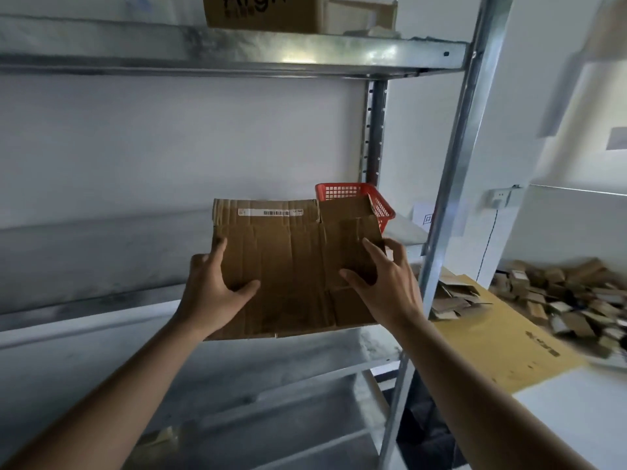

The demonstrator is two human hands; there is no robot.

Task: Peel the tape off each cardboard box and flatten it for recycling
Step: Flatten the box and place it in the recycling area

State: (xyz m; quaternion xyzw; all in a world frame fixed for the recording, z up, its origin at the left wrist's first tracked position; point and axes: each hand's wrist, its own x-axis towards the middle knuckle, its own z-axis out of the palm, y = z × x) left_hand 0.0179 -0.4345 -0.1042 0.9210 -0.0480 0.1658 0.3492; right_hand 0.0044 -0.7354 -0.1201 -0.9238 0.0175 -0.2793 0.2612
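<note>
Both hands are on a flattened cardboard box (288,269), held up in front of a metal shelf rack (237,56). The left hand (213,293) grips the box's left edge, thumb on top. The right hand (383,283) pinches a folded flap on the right side. A white barcode label (271,212) runs along the far edge. A red basket (353,195) sits just behind, and another cardboard box (264,11) on the top shelf. Off right, a pile of cardboard scraps (556,296) lies on the worktop (576,418).

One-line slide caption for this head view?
Both hands, left and right, hold a flattened brown cardboard box before a red plastic basket on metal shelving.
</note>
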